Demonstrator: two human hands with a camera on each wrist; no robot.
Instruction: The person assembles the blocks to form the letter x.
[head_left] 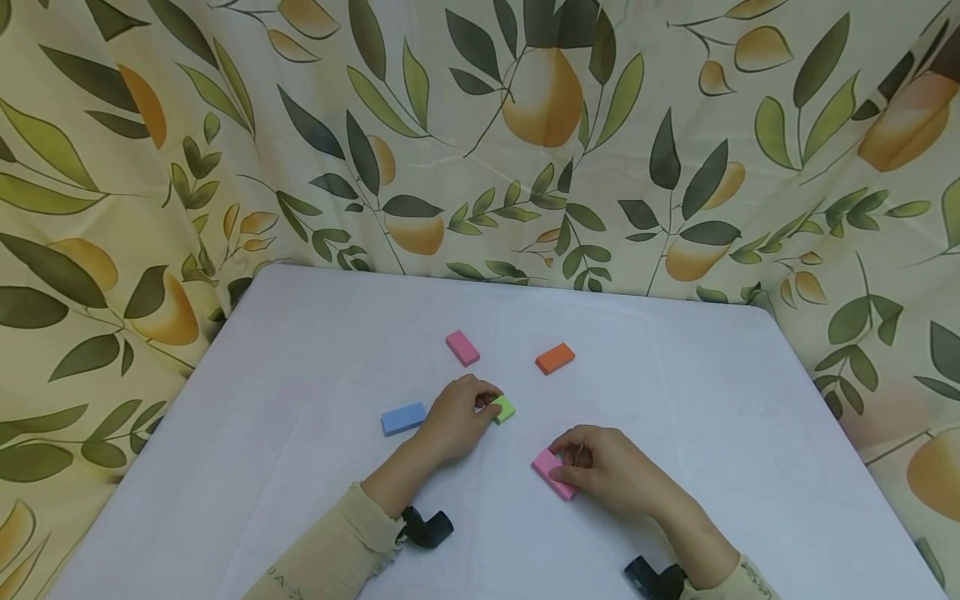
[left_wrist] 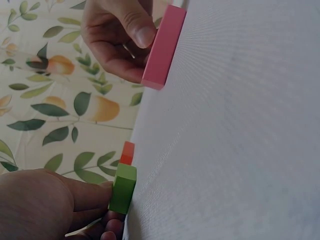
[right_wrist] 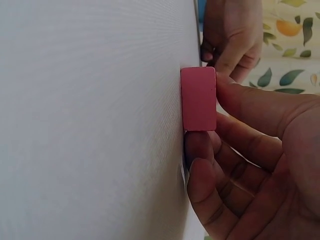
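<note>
My left hand (head_left: 459,419) pinches a green block (head_left: 504,409) between thumb and fingers near the middle of the table. In the left wrist view, the green block (left_wrist: 123,189) touches the white surface. To the right and nearer, my right hand (head_left: 617,468) holds a pink block (head_left: 553,475) that lies flat on the cloth. The right wrist view shows the pink block's end face (right_wrist: 199,99) with the thumb on its top and fingers at its side. A blue block (head_left: 402,419) lies just left of my left hand, its right end close to the wrist.
Beyond the hands lie another pink block (head_left: 462,348) and an orange block (head_left: 555,358), apart from each other. All rest on a white-covered table (head_left: 315,333). A curtain with fruit and leaf prints (head_left: 480,167) hangs behind and along the sides.
</note>
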